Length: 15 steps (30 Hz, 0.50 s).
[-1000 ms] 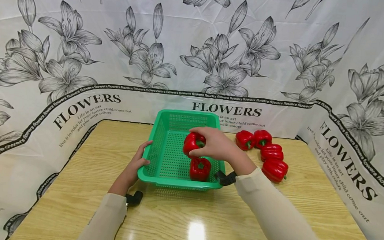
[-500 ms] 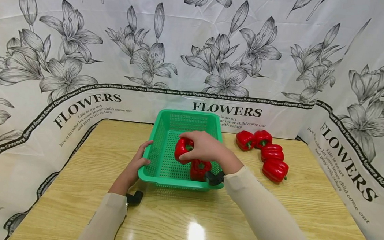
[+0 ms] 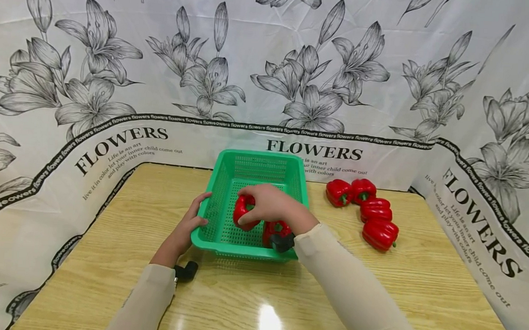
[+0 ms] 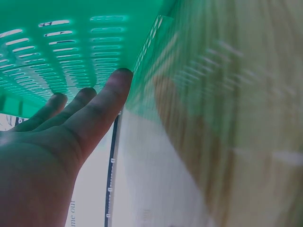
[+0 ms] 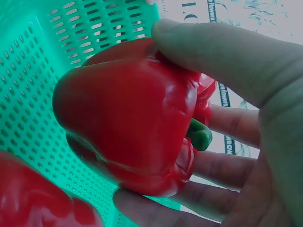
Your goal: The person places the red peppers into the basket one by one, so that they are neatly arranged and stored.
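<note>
My right hand (image 3: pixel 268 204) is over the inside of the green plastic basket (image 3: pixel 246 253), gripping a red bell pepper (image 3: pixel 241 215) by its sides. The right wrist view shows that pepper (image 5: pixel 128 113) on its side, thumb over the top and fingers beneath, its green stem toward the palm. Another red bell pepper (image 3: pixel 270 230) rests at the basket's near right, partly covered by the right wrist and its black camera mount. On the basket's left side, my left hand (image 3: pixel 182 234) touches the outer wall; in the left wrist view its fingers (image 4: pixel 97 111) extend straight against the slotted plastic.
Several red bell peppers (image 3: pixel 376 210) lie in a curved row on the wooden table (image 3: pixel 425 291), right of the basket. A white cloth with flower prints (image 3: pixel 232 97) hangs behind the table and along its sides.
My right hand has carried the gripped pepper leftward and lower into the basket, its wrist now overlapping the other pepper. My left hand has stayed at the basket's left side.
</note>
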Available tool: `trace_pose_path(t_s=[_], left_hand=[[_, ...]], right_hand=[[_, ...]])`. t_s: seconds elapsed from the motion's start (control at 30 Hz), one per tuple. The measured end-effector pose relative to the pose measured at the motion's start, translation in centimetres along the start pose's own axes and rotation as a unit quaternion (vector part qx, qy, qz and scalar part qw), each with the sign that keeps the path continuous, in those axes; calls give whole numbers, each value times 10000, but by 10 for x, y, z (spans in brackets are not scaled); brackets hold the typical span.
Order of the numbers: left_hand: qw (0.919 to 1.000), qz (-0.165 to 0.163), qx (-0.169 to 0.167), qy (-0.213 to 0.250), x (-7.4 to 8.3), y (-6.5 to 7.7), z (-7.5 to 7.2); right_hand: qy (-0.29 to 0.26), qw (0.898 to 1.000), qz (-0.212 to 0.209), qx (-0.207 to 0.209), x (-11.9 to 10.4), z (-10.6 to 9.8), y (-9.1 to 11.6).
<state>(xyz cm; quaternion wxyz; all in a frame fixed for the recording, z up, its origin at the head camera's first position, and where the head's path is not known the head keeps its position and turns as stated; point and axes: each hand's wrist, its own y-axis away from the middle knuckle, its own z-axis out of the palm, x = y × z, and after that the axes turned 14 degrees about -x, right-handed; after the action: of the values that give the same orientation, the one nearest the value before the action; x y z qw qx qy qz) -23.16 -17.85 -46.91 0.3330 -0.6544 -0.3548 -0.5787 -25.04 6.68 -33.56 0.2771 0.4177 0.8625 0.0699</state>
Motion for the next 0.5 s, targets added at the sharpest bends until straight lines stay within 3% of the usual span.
trace_pose_path(t_s=[0.5], left_hand=[[10000,38,-32,27,0,-1,-2]], right_hand=[[160,9994,125,-287,-5,11,-25]])
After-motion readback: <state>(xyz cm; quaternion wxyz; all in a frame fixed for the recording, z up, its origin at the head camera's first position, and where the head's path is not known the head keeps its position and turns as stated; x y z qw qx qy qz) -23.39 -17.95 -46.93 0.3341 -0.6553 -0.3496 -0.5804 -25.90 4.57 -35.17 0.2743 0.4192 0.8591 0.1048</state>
